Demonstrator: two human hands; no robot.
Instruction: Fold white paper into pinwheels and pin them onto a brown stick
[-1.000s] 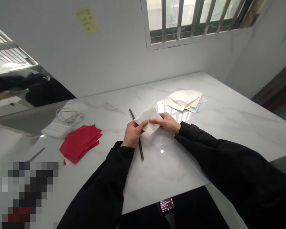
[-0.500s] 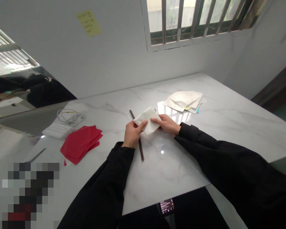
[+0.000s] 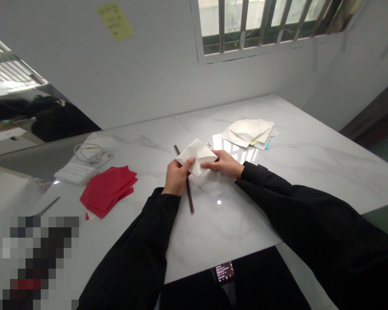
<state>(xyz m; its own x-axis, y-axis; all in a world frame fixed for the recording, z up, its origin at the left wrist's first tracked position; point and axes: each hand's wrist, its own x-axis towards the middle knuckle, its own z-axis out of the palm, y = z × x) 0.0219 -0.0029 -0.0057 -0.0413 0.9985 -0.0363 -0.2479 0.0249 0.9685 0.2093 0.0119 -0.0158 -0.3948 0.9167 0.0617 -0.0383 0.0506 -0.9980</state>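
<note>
A white sheet of folded paper (image 3: 198,151), creased toward its middle, is held between both hands above the table. My left hand (image 3: 177,175) grips its left side, the thumb lying on top near the centre creases. On the other side my right hand (image 3: 225,163) pinches the right edge, thumb on top as well. The fingers beneath the paper are mostly hidden. Below the left hand and the paper, a thin dark brown stick (image 3: 189,200) lies on the table, partly covered by them.
On the marble-patterned table (image 3: 245,219), red paper pieces (image 3: 106,191) lie to the left, beside a white box (image 3: 76,173) and a coiled white cable (image 3: 92,154). Cream folded papers (image 3: 248,131) are stacked at the back right. A yellow note (image 3: 116,21) hangs on the wall.
The paper has turned slightly and shows a wider diamond face, with both thumbs shifted on it. Both hands still hold it. The whole view has moved a little.
</note>
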